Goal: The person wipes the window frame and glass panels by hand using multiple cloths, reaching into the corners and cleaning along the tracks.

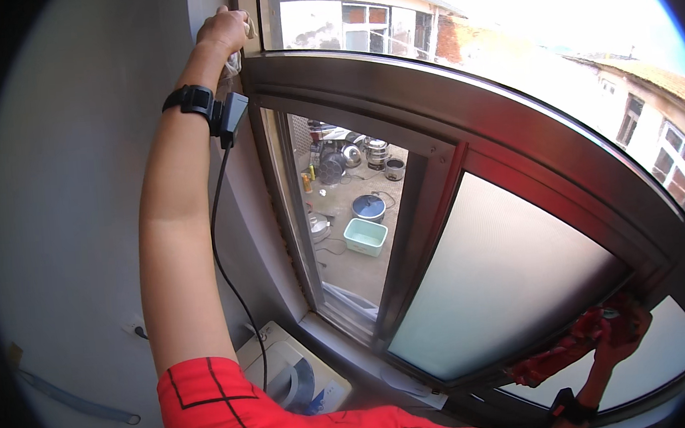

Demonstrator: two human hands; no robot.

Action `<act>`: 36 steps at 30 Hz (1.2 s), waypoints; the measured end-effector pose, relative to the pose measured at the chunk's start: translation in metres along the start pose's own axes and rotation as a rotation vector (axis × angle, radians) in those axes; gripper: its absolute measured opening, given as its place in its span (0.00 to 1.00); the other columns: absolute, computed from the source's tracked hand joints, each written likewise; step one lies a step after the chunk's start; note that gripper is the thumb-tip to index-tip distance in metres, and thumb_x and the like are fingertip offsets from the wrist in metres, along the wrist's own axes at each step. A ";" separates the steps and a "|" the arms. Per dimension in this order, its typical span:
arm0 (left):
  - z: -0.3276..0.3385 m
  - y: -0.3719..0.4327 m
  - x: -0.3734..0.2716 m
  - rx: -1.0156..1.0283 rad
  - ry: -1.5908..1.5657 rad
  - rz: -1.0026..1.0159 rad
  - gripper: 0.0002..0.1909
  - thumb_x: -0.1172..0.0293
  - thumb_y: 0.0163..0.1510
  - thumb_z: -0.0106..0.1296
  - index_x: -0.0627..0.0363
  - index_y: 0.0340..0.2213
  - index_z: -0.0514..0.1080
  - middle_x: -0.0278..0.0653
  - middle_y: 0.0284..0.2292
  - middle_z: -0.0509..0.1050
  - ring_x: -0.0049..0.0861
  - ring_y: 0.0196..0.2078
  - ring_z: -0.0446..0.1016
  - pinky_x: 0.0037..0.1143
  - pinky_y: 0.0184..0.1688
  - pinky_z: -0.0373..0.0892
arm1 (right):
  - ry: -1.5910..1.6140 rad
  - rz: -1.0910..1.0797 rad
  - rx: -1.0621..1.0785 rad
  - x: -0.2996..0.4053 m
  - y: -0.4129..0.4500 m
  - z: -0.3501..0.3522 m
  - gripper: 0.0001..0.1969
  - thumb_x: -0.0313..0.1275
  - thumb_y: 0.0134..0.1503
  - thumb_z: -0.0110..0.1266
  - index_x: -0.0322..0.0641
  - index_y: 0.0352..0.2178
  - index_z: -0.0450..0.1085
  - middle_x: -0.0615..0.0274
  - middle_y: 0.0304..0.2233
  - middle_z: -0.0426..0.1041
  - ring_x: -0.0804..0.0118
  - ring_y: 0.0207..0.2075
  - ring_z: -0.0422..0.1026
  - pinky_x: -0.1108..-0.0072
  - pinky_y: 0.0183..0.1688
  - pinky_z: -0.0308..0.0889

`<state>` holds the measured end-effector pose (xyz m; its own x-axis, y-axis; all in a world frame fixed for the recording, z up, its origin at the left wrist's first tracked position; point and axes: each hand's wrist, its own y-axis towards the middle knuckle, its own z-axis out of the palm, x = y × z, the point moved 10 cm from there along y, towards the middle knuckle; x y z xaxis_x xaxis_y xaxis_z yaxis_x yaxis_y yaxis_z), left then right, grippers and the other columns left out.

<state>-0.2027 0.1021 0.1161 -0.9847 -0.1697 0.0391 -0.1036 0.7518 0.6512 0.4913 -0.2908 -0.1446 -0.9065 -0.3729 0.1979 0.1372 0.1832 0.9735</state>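
Raised high at the upper left, my left hand (224, 33) is closed around a crumpled pale cloth (233, 64). It presses against the metal window frame (248, 25) where the frame meets the wall. At the lower right, my right hand (626, 324) grips a bunched red cloth (561, 347) beside the frosted sliding pane (504, 279). Dark shade hides some of those fingers. A black strap with a grey device (232, 119) sits on my left wrist, and a black band (572, 408) is on my right.
A black cable (232, 271) hangs along my left arm. Below stands a cream appliance, apparently a washing machine (332, 390), near the windowsill (353, 349). Through the narrow window opening, a pale green basin (366, 245) and several pots show in the yard. A strap (82, 400) hangs at left.
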 end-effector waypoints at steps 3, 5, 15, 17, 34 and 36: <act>-0.028 -0.010 -0.018 -0.182 -0.018 0.093 0.15 0.69 0.57 0.43 0.41 0.45 0.71 0.48 0.49 0.66 0.47 0.46 0.71 0.34 0.49 0.68 | -0.017 0.018 0.001 -0.005 -0.003 -0.001 0.30 0.43 0.39 0.68 0.40 0.41 0.66 0.63 0.37 0.66 0.65 0.40 0.68 0.77 0.43 0.63; 0.002 -0.011 -0.016 -0.061 0.089 -0.004 0.15 0.68 0.55 0.45 0.42 0.45 0.71 0.46 0.48 0.67 0.47 0.49 0.68 0.34 0.52 0.65 | -0.004 0.024 0.002 -0.011 -0.005 -0.006 0.30 0.43 0.39 0.68 0.40 0.41 0.65 0.62 0.37 0.66 0.65 0.41 0.68 0.77 0.43 0.64; 0.069 -0.003 0.026 0.004 0.014 -0.106 0.18 0.59 0.57 0.43 0.51 0.46 0.70 0.47 0.50 0.66 0.44 0.54 0.65 0.34 0.53 0.66 | -0.008 0.024 0.001 -0.017 -0.009 -0.005 0.32 0.45 0.40 0.67 0.39 0.43 0.65 0.61 0.38 0.65 0.63 0.41 0.67 0.75 0.43 0.63; 0.031 -0.028 -0.002 0.027 0.121 0.050 0.12 0.65 0.56 0.45 0.43 0.40 0.75 0.44 0.48 0.66 0.43 0.52 0.67 0.34 0.51 0.68 | -0.051 0.015 -0.011 -0.018 -0.008 -0.010 0.32 0.45 0.40 0.67 0.38 0.43 0.65 0.61 0.38 0.65 0.63 0.41 0.67 0.75 0.43 0.63; 0.027 -0.010 -0.006 -0.038 0.101 -0.149 0.13 0.62 0.57 0.42 0.41 0.43 0.71 0.48 0.50 0.62 0.46 0.51 0.66 0.35 0.52 0.67 | -0.037 0.062 0.025 -0.021 -0.013 -0.010 0.31 0.41 0.41 0.65 0.37 0.44 0.65 0.60 0.40 0.68 0.63 0.43 0.67 0.74 0.48 0.60; 0.040 -0.020 -0.020 0.116 0.254 -0.035 0.17 0.65 0.59 0.39 0.44 0.48 0.70 0.43 0.54 0.61 0.44 0.53 0.65 0.33 0.54 0.66 | -0.044 0.043 0.010 -0.024 -0.015 -0.011 0.32 0.42 0.39 0.66 0.39 0.44 0.65 0.61 0.40 0.67 0.64 0.43 0.67 0.75 0.47 0.61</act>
<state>-0.1862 0.1157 0.0718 -0.9153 -0.3400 0.2159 -0.1671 0.8082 0.5647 0.5150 -0.2943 -0.1629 -0.9167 -0.3240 0.2338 0.1724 0.2069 0.9630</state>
